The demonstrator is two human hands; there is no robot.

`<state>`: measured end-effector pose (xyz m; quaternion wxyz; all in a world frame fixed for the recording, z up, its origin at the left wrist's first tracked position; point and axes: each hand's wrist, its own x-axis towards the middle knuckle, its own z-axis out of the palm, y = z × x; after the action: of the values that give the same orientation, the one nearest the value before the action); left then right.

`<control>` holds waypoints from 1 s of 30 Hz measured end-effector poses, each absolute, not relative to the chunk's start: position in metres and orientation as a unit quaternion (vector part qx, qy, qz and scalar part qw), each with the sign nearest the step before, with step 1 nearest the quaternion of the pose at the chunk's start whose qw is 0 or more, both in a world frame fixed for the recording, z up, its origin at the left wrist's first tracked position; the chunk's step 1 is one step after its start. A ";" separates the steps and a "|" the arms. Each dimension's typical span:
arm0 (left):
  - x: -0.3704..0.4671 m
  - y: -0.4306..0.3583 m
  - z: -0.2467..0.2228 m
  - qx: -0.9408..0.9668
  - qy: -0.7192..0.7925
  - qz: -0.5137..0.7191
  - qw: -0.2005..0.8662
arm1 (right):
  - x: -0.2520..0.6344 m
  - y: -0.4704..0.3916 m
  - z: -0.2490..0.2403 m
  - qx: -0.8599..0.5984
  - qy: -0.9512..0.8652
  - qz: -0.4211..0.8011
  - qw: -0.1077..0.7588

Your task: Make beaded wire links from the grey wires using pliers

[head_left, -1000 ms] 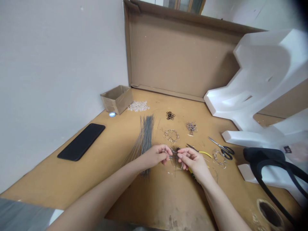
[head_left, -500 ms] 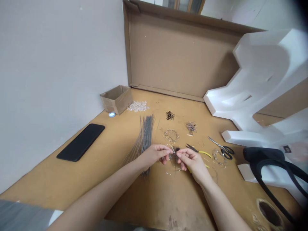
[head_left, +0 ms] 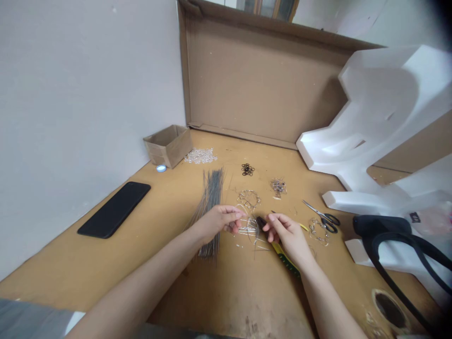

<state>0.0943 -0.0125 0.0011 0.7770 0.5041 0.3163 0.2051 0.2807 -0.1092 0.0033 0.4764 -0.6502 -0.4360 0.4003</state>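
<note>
My left hand pinches a thin, bent wire between thumb and fingertips, over the edge of a bundle of straight grey wires. A gap separates it from my right hand, whose thumb and forefinger are pressed together; whatever they hold is too small to make out. Beneath the right hand lie yellow-handled cutters with a dark head, partly covered by it. Short cut wire pieces are scattered on the table between the hands. Just beyond them rests a ring of twisted wire.
Black-handled scissors and another wire ring lie at right. Farther back are black rings, a small wire heap, clear beads and a cardboard box. A black phone-like slab lies left; white foam stands right.
My hands have moved apart: they met at the wire before, and now a gap shows between them. The wire stays with the left hand. The view has shifted slightly.
</note>
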 end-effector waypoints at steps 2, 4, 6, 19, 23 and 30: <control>0.089 -0.004 0.004 0.495 0.331 0.231 0.769 | 0.288 -0.109 0.000 -0.697 -0.463 0.321 0.444; 0.083 0.004 0.005 0.487 0.335 0.251 0.767 | 0.293 -0.109 -0.004 -0.731 -0.504 0.254 0.384; 0.079 0.010 0.006 0.481 0.338 0.270 0.762 | 0.292 -0.110 -0.005 -0.745 -0.559 0.198 0.307; 0.073 0.020 0.003 0.468 0.321 0.316 0.761 | 0.262 -0.095 0.025 -0.747 -0.664 0.020 -0.014; 0.070 0.022 0.005 0.459 0.316 0.331 0.762 | 0.256 -0.081 0.024 -0.744 -0.667 0.027 -0.038; 0.069 0.023 0.005 0.457 0.307 0.345 0.760 | 0.242 -0.068 0.013 -0.767 -0.639 0.043 -0.041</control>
<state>0.0686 0.0234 0.0048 0.7602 0.4565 0.3072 0.3454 0.2422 -0.0677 0.0126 -0.0414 -0.7670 -0.6388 0.0429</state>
